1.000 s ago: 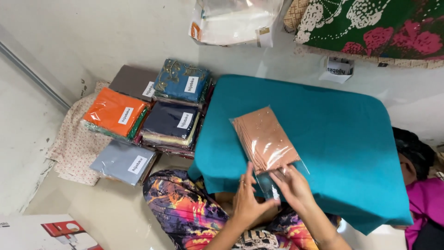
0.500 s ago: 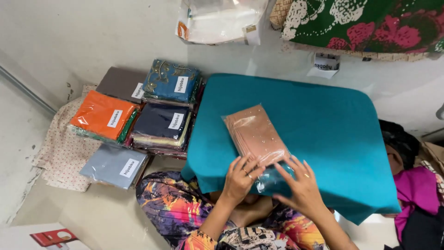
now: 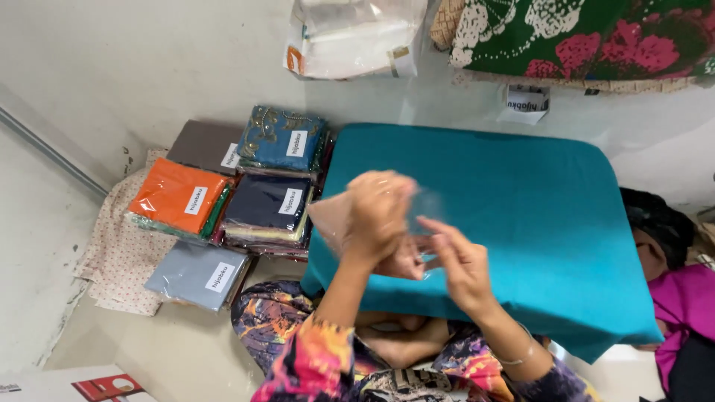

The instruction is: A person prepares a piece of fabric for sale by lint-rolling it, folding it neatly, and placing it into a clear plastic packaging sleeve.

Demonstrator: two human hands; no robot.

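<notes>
A folded tan cloth in a clear plastic bag (image 3: 331, 216) is lifted off the teal cushion (image 3: 521, 216). My left hand (image 3: 376, 216) grips the packet from above and hides most of it. At the bag's clear open end, my right hand (image 3: 458, 264) pinches the plastic. Motion blurs both hands. The cushion lies across my lap over my patterned trousers (image 3: 275, 327).
Stacks of bagged folded cloths lie on the floor at left: orange (image 3: 175, 197), navy (image 3: 268, 205), blue patterned (image 3: 283, 138), brown (image 3: 205, 145), grey (image 3: 197, 275). A clear plastic bag (image 3: 350, 37) and a green floral cloth (image 3: 588, 37) lie at the back. Pink cloth (image 3: 681, 305) lies at right.
The tan packet lay flat on the teal cushion with both hands at its near end. Now my left hand has picked it up off the cushion, turning it toward the left.
</notes>
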